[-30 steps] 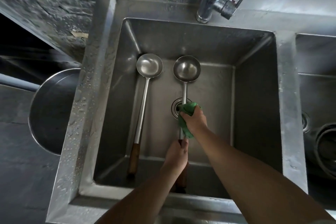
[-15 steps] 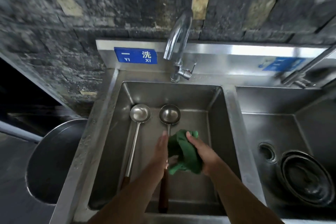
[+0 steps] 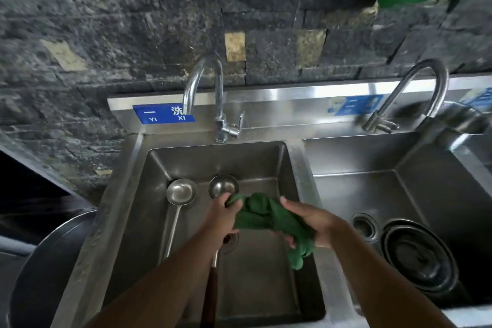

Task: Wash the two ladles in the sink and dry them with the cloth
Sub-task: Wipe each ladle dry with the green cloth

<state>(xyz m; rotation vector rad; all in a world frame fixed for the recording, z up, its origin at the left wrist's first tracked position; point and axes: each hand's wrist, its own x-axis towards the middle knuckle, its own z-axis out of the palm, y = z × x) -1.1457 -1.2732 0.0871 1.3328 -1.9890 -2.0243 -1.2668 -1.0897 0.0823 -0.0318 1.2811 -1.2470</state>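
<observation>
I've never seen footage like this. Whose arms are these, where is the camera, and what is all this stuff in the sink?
There is no machine here: these are a person's two bare arms, filmed by one wide-angle camera worn on the head, looking forward and down, so the arms enter from the bottom edge. The left hand and right hand both grip a green cloth, held between them above a steel sink. Two metal ladles lie on its bottom, side by side, bowls toward the back wall: the left ladle and the right ladle, whose dark wooden handle points toward the person. Neither is held. A tap stands behind; no water shows running. In the neighbouring basin on the right sit stacked metal bowls.
</observation>
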